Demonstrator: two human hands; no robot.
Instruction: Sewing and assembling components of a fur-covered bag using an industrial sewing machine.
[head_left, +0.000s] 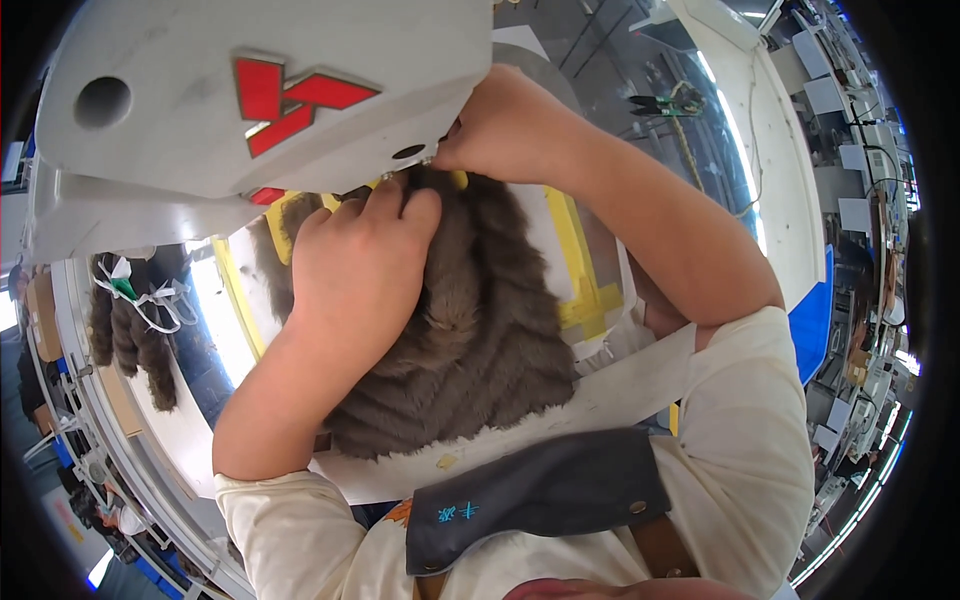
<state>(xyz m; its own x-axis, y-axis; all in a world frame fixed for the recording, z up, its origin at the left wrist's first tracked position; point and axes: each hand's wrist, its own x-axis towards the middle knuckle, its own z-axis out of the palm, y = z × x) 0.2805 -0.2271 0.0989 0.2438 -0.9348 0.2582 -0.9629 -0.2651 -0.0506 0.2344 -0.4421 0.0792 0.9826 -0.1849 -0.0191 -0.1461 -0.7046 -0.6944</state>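
A brown fur piece [480,350] with chevron-like ridges spreads below the pale grey head of a sewing machine [330,90]. My left hand [365,250] lies on its upper part, fingers curled and closed on the fur close under the machine. On the other side, my right hand [520,125] reaches in at the right edge of the machine head, bent fingers at the top of the fur. The machine hides most of those fingertips, so what they pinch cannot be made out. The stitching spot is also mostly covered.
Yellow tape [590,300] marks the white work surface right of the fur. Dark-handled snips [665,103] lie on the clear tabletop at upper right. More brown fur strips [140,340] hang at left, beside white ties. A blue bin [815,310] stands at right.
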